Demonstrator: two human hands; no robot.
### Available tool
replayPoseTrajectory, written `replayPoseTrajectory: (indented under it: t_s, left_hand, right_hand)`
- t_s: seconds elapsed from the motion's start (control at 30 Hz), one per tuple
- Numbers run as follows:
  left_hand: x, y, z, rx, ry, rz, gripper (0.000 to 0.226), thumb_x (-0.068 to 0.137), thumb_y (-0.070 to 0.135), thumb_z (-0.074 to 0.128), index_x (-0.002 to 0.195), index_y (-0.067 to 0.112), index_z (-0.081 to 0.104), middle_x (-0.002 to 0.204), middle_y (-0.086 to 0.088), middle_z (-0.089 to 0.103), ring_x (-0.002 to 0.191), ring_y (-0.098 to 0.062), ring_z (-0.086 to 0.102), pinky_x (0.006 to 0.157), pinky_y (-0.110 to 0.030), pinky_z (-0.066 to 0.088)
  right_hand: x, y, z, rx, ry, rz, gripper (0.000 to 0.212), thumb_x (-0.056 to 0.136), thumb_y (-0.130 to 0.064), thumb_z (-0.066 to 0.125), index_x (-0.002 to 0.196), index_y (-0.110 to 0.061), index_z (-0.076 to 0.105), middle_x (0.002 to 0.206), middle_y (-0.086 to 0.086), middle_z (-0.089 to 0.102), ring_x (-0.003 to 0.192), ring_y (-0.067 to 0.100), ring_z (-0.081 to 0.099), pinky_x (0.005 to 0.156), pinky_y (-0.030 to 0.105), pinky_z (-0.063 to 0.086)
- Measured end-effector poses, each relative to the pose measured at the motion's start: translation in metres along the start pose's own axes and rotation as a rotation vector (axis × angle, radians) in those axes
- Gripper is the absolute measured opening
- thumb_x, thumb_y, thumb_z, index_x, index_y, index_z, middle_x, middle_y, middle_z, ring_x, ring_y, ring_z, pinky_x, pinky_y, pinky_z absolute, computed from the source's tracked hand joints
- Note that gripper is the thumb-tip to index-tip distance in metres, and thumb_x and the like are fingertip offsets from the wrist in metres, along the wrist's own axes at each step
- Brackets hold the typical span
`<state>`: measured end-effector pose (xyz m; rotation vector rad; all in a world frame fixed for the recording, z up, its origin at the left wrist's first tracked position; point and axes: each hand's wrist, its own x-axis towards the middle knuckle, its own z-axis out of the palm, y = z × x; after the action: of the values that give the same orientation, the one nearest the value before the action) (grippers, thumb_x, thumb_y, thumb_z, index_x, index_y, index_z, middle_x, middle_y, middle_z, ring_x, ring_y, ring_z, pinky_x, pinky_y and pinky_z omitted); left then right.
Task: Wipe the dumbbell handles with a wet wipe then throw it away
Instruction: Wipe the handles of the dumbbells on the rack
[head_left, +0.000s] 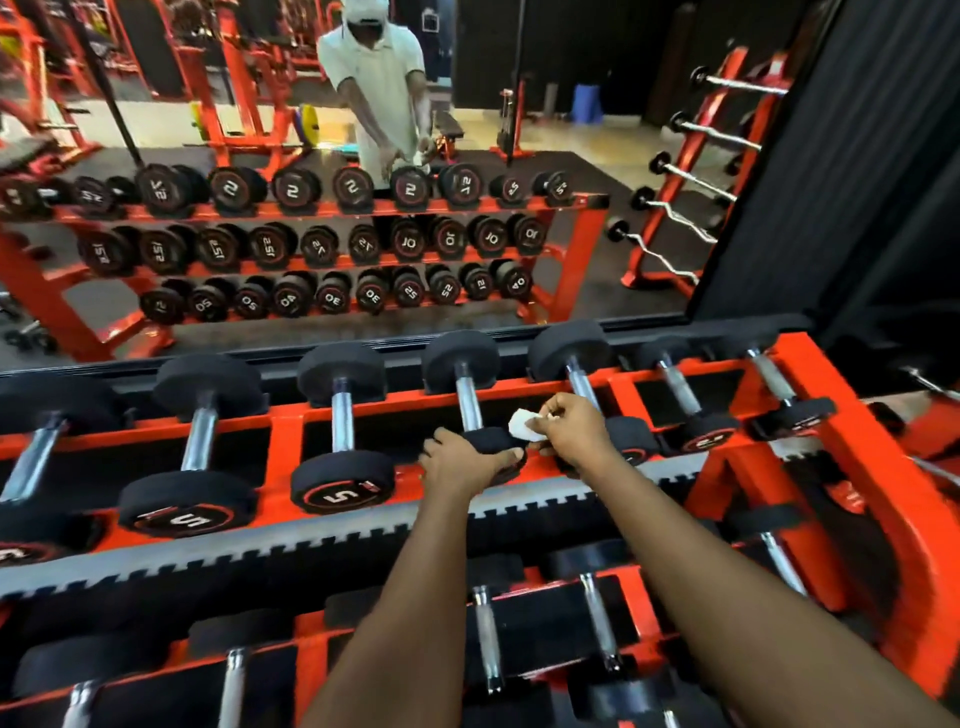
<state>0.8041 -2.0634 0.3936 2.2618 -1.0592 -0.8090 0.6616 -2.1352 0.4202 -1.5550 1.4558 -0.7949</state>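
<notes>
A row of black dumbbells with chrome handles lies on the top shelf of an orange rack (283, 431). My left hand (457, 462) grips the near black head of one dumbbell (470, 400) in the middle of the row. Just right of it, my right hand (571, 428) pinches a small white wet wipe (522, 423), held beside that dumbbell's chrome handle near the near head. The wipe is crumpled and partly hidden by my fingers.
More dumbbells (337, 410) fill the shelf to both sides, and a lower shelf (519, 629) holds others below my arms. A wall mirror (311, 208) behind the rack reflects the rack and a person. A stand of curl bars (691, 176) is at right.
</notes>
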Motion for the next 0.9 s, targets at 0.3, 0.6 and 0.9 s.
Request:
replayPoseTrajectory:
  t_s: [0.3, 0.6, 0.9]
  left_hand:
    - [0.008, 0.020, 0.042, -0.149, 0.195, -0.124, 0.132, 0.056, 0.070, 0.086, 0.144, -0.004, 0.022, 0.149, -0.024, 0.032, 0.138, -0.037, 0.034, 0.111, -0.047, 0.041]
    - [0.008, 0.030, 0.046, -0.217, 0.211, -0.269, 0.135, 0.037, 0.062, 0.094, 0.140, 0.002, 0.031, 0.143, -0.015, 0.041, 0.134, -0.031, 0.044, 0.110, -0.043, 0.043]
    - [0.007, 0.029, 0.046, -0.277, 0.239, -0.256, 0.138, 0.016, 0.071, 0.078, 0.130, 0.006, 0.039, 0.133, -0.012, 0.047, 0.123, -0.029, 0.051, 0.104, -0.044, 0.048]
  right_hand:
    - [0.077, 0.029, -0.008, -0.179, -0.071, -0.140, 0.025, 0.078, -0.002, 0.065, 0.085, -0.022, 0.052, 0.085, 0.005, 0.063, 0.080, 0.027, 0.065, 0.069, 0.039, 0.058]
    - [0.104, 0.023, 0.055, -0.198, -0.451, 0.046, 0.020, 0.084, -0.009, 0.060, 0.097, -0.008, 0.074, 0.102, 0.013, 0.072, 0.096, 0.030, 0.067, 0.084, 0.035, 0.052]
    - [0.104, 0.031, 0.070, -0.264, -0.467, 0.127, 0.023, 0.083, -0.025, 0.066, 0.097, -0.007, 0.073, 0.094, 0.012, 0.072, 0.083, 0.031, 0.069, 0.064, 0.032, 0.055]
